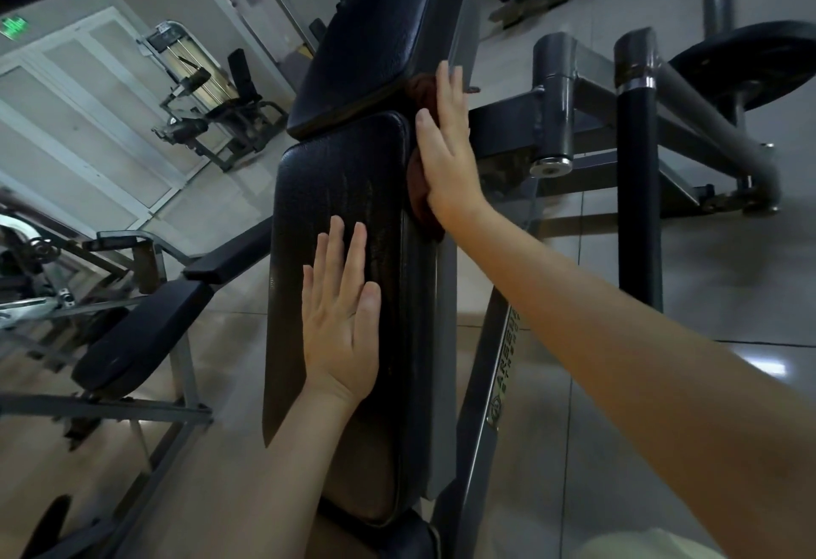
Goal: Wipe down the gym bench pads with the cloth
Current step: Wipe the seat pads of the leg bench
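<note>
At pad's [340, 187] right edge, flat right hand [446, 152] presses cloth [424, 209], left hand [342, 315] flat on top; ungripped cloth may drop.

Your long bench pad [340, 187] is black grained vinyl with a dull sheen, streaked along its length. The upper pad [379, 37] looks the same, finely pebbled. The cloth [417, 196] you press is soft, matt, reddish-brown fabric. The frame [477, 448] is smooth painted metal, and the floor tiles [728, 284] are glossy.
</note>
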{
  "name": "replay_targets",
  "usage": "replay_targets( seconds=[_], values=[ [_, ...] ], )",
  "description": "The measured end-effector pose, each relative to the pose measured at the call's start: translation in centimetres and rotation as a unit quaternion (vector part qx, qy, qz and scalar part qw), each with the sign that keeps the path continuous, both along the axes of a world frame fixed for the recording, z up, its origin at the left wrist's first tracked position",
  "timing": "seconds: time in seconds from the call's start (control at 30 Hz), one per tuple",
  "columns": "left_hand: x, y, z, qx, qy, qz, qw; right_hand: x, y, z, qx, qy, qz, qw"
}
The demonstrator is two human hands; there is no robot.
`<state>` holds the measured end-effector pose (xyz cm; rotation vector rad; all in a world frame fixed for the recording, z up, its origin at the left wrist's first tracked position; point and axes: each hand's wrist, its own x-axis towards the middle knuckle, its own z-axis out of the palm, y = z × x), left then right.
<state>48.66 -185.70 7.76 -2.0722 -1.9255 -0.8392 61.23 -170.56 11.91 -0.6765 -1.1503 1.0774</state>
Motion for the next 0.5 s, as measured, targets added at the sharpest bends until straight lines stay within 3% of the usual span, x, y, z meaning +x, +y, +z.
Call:
replay_targets(
  seconds=[0.23,0.4,0.5],
  values=[
    [-0.4,0.1,0.0,0.007,0.008,-0.010,1.000,-2.1,-9.9,-6.2,0.127,-0.042,0.017,0.991],
    [0.0,0.0,0.1,0.004,0.002,-0.004,1.000,-1.3,-5.1,-5.1,0.144,-0.047,0.009,0.988],
    [0.2,-0.1,0.2,0.002,-0.006,0.000,1.000,-0.3,-0.1,-3.1,0.066,-0.034,0.006,0.997]
  ],
)
